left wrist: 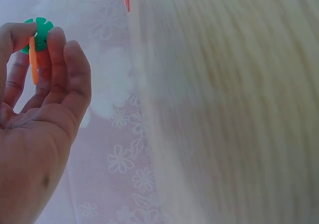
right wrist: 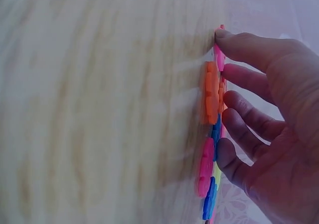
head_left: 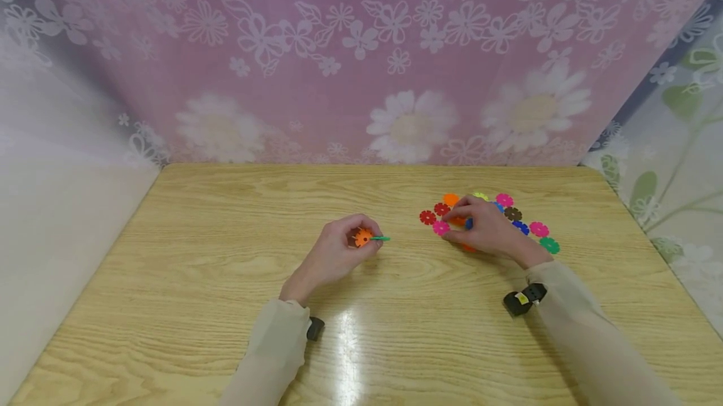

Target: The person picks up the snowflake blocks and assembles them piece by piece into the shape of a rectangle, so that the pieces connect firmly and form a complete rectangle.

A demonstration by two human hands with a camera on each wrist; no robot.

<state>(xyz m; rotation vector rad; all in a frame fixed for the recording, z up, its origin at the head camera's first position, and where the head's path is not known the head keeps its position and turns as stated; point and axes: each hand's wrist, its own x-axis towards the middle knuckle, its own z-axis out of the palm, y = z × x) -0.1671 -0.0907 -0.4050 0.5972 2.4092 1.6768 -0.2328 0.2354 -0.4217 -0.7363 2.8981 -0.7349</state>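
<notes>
In the head view my left hand [head_left: 339, 246] is above the middle of the table, pinching a green notched disc [head_left: 381, 238] between thumb and fingers. An orange notched disc [head_left: 363, 238] is joined to it at an angle. The left wrist view shows the green disc [left wrist: 44, 32] at the fingertips and the orange disc [left wrist: 33, 64] edge-on. My right hand [head_left: 490, 227] reaches over the loose discs, thumb and fingers apart on either side of a pink disc [head_left: 440, 228]. In the right wrist view the thumb touches the pink disc [right wrist: 219, 57]; its other fingers are spread.
Around the right hand lie several loose discs, among them red [head_left: 427, 217], orange [head_left: 450, 199], brown [head_left: 513, 213], blue [head_left: 521, 228] and green [head_left: 550, 245]. Some are hidden under the hand. A flowered pink curtain [head_left: 316, 80] hangs behind the wooden table [head_left: 226, 218].
</notes>
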